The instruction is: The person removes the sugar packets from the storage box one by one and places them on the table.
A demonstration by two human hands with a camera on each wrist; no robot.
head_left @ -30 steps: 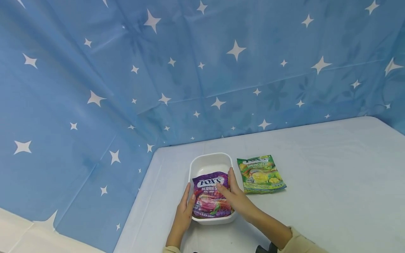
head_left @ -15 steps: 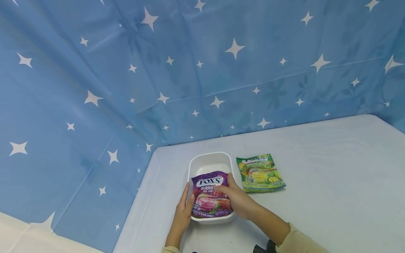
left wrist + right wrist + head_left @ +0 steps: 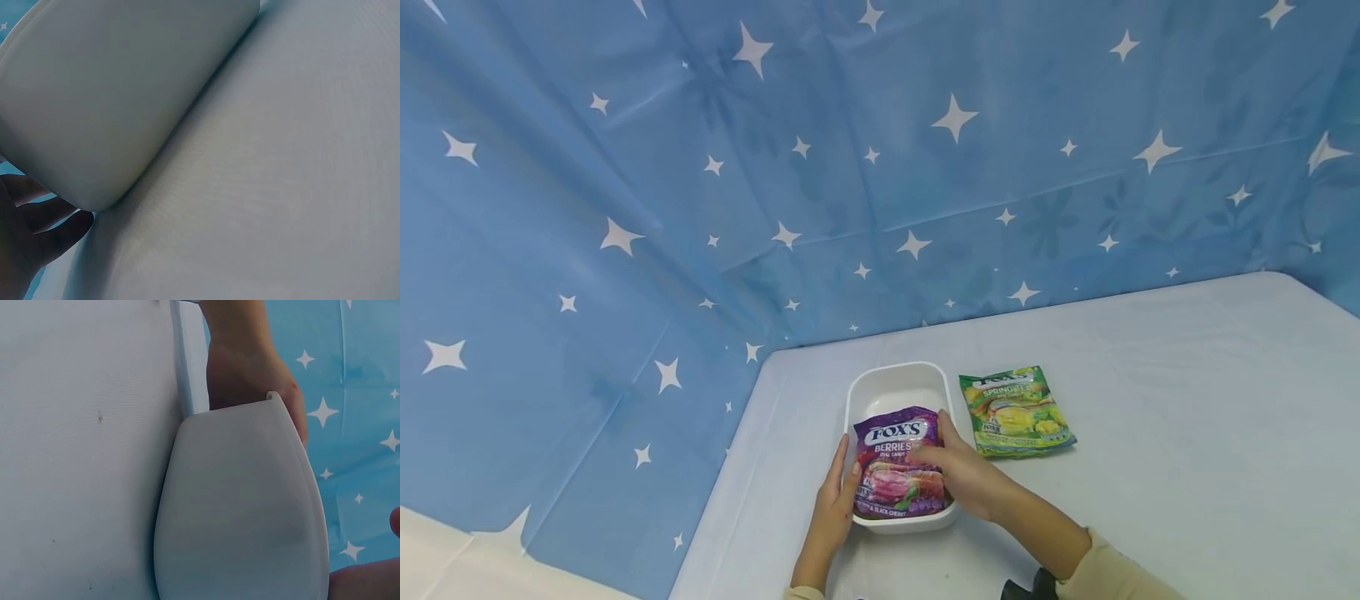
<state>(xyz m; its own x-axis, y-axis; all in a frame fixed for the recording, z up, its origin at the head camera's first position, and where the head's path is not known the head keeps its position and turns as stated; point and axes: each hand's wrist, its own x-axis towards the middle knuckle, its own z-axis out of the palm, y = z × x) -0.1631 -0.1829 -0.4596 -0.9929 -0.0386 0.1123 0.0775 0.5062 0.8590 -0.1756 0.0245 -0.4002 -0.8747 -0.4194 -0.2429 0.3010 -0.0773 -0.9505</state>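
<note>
Bag position: we find the purple bag [image 3: 891, 482] inside the white tray [image 3: 898, 385], in its near half; whether it touches the tray's floor we cannot tell.
Bag orientation: printed face up, "FOX'S" heading toward the tray's far end, lower edge toward the person; we see the top edge slope slightly, its right corner farther away.
Axes: the tray's long axis runs from near to far, and we see the bag's top-to-bottom line follow it closely; the bag looks almost square, so its longer side remains uncertain.
Left hand: we observe the left hand [image 3: 833, 504] holding the tray's left side, thumb at the rim beside the bag, fingers [image 3: 65, 236] extended and slightly spread along the outer wall.
Right hand: we note the right hand [image 3: 973, 479] partly closed, pinching the bag's right side, thumb across the print.
Neighbouring packet: we see a green bag [image 3: 1017, 421] flat on the table [image 3: 1157, 408], just right of the tray.
</note>
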